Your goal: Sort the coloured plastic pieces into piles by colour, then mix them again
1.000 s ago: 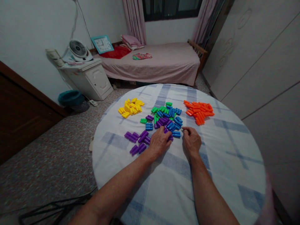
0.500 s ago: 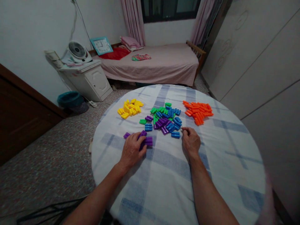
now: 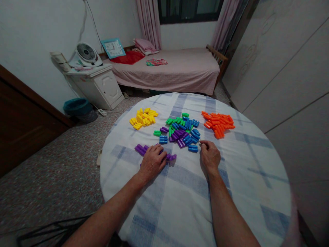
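Observation:
My left hand point(image 3: 153, 160) lies palm down with its fingers bent over a row of small purple plastic pieces point(image 3: 140, 149), which look like paired tubes. Some of them stick out beyond the fingertips and others beside the knuckles; those under the palm are hidden. My right hand point(image 3: 210, 156) rests on the cloth with its fingers curled in, and nothing shows in it. Closest to it lies a blue piece point(image 3: 192, 148). Between and beyond the hands is a mixed heap of green pieces point(image 3: 175, 121), blue pieces and purple pieces point(image 3: 178, 134).
A yellow pile point(image 3: 142, 118) lies at the back left of the round table and an orange pile point(image 3: 218, 123) at the back right. A checked tablecloth point(image 3: 185, 206) covers the table. Beyond stand a bed point(image 3: 180, 72), a white cabinet point(image 3: 109, 87) and a bin point(image 3: 78, 107).
My left hand has slid slightly right over the purple pieces; some now poke out further right of its fingers and more show on its left. My right hand stays put.

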A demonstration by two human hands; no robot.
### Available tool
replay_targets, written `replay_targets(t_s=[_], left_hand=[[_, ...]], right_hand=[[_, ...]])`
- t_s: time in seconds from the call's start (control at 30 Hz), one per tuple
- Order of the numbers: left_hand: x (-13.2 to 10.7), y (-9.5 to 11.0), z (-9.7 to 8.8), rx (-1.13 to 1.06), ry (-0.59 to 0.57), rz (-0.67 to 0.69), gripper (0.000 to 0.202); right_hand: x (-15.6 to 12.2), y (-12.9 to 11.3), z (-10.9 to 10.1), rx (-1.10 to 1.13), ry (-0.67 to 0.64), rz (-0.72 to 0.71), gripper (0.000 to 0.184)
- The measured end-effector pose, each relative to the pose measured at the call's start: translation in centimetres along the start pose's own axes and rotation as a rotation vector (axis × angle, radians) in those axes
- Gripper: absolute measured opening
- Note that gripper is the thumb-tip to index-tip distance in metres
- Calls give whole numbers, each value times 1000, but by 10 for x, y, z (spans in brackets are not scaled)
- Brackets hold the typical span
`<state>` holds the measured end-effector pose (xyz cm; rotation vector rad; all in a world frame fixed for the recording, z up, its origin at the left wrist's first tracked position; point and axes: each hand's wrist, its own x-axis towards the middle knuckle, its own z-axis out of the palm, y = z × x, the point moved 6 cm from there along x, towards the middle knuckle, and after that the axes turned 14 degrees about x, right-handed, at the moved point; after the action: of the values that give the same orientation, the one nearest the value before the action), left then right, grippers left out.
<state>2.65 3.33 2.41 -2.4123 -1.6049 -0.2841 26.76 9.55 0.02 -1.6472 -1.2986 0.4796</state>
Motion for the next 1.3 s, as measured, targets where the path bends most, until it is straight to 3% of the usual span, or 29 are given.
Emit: replay_targets(t_s=[0.2, 0.3, 0.43, 0.57, 0.67, 0.83, 1.0, 1.17, 1.3], left_hand=[[-12, -22, -4, -36, 38, 64, 20], [-14, -24, -8, -65, 66, 56, 25], [-12, 0, -17, -86, 96, 113, 30], [-7, 29, -16, -56, 23, 260, 29], [-6, 25, -12, 2, -20, 204, 14], [-3, 2, -14, 9, -32, 109, 14], [26, -18, -16, 21, 2, -6, 20], [62, -33, 4, 106, -191, -87, 27], [74, -36, 13, 119, -262, -127, 24]], right_hand=[[0, 0, 0, -3, 1, -6, 33], [0, 0, 1, -5, 2, -1, 33], [0, 0, 0, -3, 4, 1, 33], [0, 0, 0, -7, 4, 3, 33], [0, -1, 0, -9, -1, 3, 33], [-1, -1, 0, -12, -1, 7, 32], [0, -1, 0, -6, -9, 7, 32], [0, 0, 0, -4, -6, 9, 32], [-1, 1, 1, -1, -7, 22, 31]])
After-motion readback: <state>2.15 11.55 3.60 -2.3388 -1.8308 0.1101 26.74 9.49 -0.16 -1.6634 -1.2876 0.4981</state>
